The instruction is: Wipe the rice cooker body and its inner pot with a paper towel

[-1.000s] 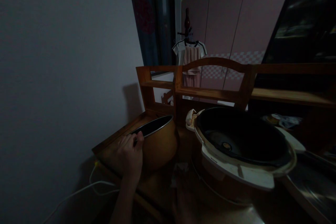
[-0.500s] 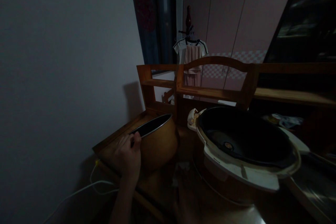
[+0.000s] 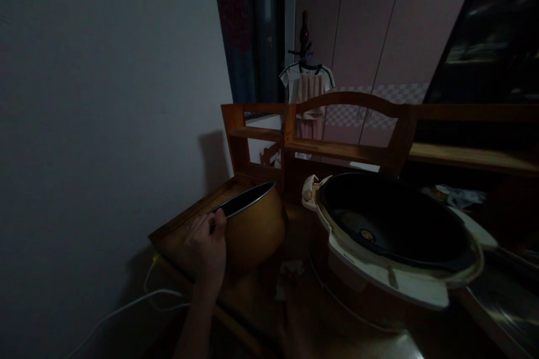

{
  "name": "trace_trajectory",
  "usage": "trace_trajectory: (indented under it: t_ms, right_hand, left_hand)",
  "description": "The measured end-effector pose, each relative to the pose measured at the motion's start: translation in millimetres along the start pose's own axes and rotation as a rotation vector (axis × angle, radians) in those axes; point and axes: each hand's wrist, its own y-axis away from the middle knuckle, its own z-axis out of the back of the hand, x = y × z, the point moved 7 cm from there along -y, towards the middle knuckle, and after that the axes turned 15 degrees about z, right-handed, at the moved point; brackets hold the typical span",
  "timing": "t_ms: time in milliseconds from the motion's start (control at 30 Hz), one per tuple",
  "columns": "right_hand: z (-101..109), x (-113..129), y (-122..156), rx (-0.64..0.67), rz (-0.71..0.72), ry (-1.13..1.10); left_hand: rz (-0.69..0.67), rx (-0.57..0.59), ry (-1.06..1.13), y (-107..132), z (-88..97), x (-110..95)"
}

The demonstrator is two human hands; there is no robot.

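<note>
The gold-brown inner pot (image 3: 256, 233) of a cooker, dark inside with a pale rim, is on the desk (image 3: 248, 297) and tilts toward me. My left hand (image 3: 209, 241) grips its near left rim, thumb and fingers closed around the edge. In deep shadow at the bottom middle, my right hand (image 3: 297, 314) reaches onto the desk. Its fingers press on a crumpled white tissue (image 3: 292, 268), which sticks out past them. Right of that hand stands the electric cooker (image 3: 379, 272), lidless, its black well and round central sensor showing.
Behind the desk top rises a wooden shelf unit (image 3: 337, 150). A bare wall (image 3: 126, 95) borders the left side, with a white cable (image 3: 126, 304) below. At the right lies a shiny flat lid-like part (image 3: 505, 286); a plastic bag (image 3: 465, 196) is in the shelf.
The right hand and tissue have shifted very slightly. My left hand keeps its hold on the pot rim, and the view has tipped a little.
</note>
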Motion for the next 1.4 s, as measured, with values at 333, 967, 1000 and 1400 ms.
trace_trajectory:
  t_ms: [333,967,1000,1400]
  right_hand:
    - [3.9,5.1,-15.6,-0.009,0.035,0.01]
    - [21.0,16.1,-16.9,-0.014,0.045,0.024]
    - [19.9,15.2,-15.9,-0.015,0.044,0.022]
    - [-2.4,-1.9,1.8,-0.053,0.0,-0.011]
  left_hand:
    - [0.177,0.044,-0.026,-10.6,-3.3,19.9]
    - [0.259,0.073,-0.054,-17.6,-2.7,30.5]
    - [0.26,0.068,-0.061,-18.4,-2.6,31.4]
    - [0.322,0.075,-0.135,-22.9,-7.0,50.5]
